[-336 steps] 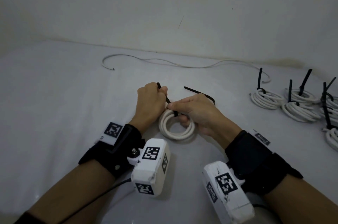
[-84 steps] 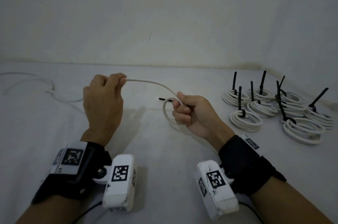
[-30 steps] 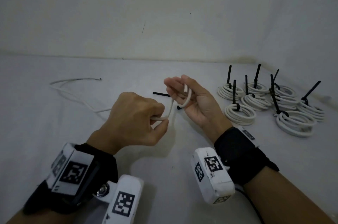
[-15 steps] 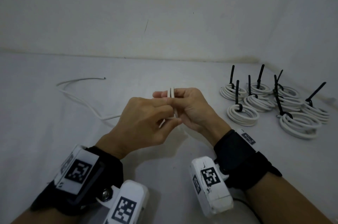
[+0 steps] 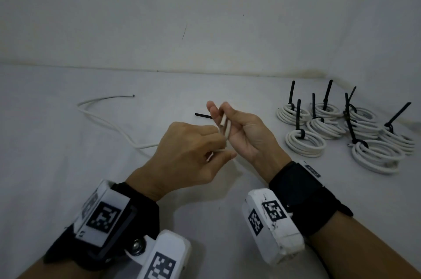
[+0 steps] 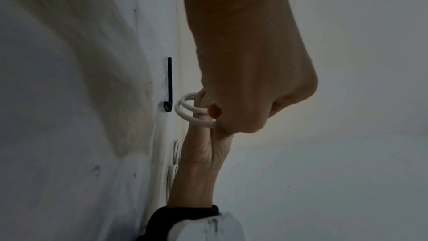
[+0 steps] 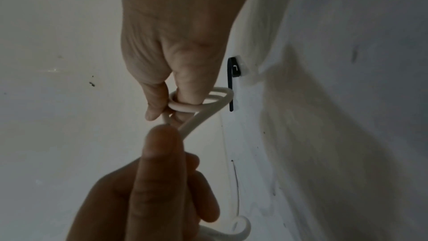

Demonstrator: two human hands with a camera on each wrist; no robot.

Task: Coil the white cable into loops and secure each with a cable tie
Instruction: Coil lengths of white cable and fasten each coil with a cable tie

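The right hand point(image 5: 246, 135) pinches two small turns of white cable point(image 5: 224, 127) upright between thumb and fingers, likely to keep the loops stacked. At its 8 o'clock, the left hand point(image 5: 189, 153), fingers curled, feeds the slack. A loose black cable tie point(image 5: 203, 115) lies at 11 o'clock. No readable writing.

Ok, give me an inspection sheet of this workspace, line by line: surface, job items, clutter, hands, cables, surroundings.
Surface: white table, a few dark specks.
Job's things: white cable with two small loops begun; loose black cable tie lying behind the hands; seven tied coils at right.
Clutter: nothing seen.
Hands: right hand holds the loops; left hand pinches the cable feeding them.
Cables: uncoiled slack trails left, free end visible.
Surroundings: plain white wall.
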